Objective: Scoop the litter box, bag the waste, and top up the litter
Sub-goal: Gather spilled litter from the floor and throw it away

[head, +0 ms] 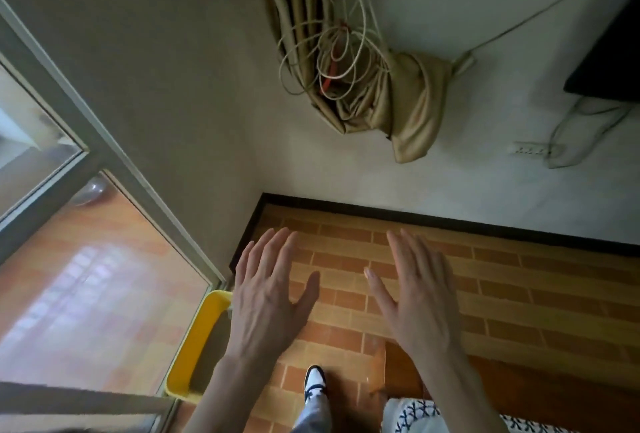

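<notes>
yellow litter box beside flat left hand.

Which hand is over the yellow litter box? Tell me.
The left hand: its wrist overlaps the yellow litter box. The right hand hovers over bare floor.

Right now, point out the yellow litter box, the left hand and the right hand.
yellow litter box (194, 342): head view, on its yellow side wall.
left hand (266, 297): head view, on the back of the hand.
right hand (417, 297): head view, on the back of the hand.

Litter box half hidden — contents (shadowed) unclear.
</notes>
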